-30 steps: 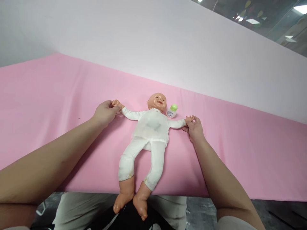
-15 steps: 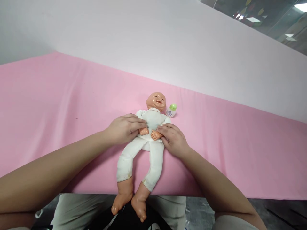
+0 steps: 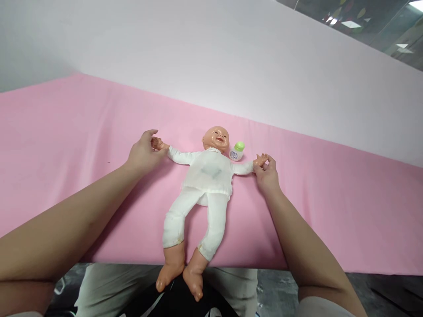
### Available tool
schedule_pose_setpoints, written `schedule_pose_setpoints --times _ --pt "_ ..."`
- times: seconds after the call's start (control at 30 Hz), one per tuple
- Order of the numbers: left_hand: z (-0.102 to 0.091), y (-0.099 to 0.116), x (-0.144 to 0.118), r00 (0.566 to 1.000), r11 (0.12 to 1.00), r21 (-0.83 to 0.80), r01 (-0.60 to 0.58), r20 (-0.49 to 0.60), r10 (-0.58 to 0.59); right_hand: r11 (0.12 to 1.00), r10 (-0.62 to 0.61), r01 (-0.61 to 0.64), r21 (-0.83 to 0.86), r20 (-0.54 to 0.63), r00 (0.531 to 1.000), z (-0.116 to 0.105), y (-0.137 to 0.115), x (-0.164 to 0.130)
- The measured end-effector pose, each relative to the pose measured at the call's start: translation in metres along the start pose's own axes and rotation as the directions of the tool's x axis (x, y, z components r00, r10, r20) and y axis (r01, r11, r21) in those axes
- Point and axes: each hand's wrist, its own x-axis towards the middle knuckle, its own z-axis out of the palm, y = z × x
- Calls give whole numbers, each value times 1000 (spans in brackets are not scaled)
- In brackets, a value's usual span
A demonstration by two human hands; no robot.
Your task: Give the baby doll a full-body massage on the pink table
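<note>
Here the doll [image 3: 206, 176] lies on its back on the pink table [image 3: 66, 145], arms spread wide, its bare feet hanging past the near edge over the person's lap. The left hand [image 3: 143, 152] is closed around the doll's one small hand, and the right hand [image 3: 267, 172] pinches the other between its fingertips. Wide stretches of bare pink cloth run out to either side and behind, up to the white wall [image 3: 211, 57]. A small white bottle [image 3: 237, 151] with a green cap stands just beside the doll's head, capped, so its contents cannot be seen.
</note>
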Motion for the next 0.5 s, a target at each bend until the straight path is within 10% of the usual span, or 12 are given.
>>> schedule_pose_setpoints --times 0.1,0.3,0.5 --pt "2 -14 14 996 992 123 -3 87 -8 981 194 -194 8 -26 981 -6 16 17" --pt "7 -10 10 978 935 289 -207 92 188 977 207 -205 67 -32 978 -7 22 23" --pt "21 18 -35 725 708 174 -685 262 637 989 139 -134 70 -77 987 -6 19 19"
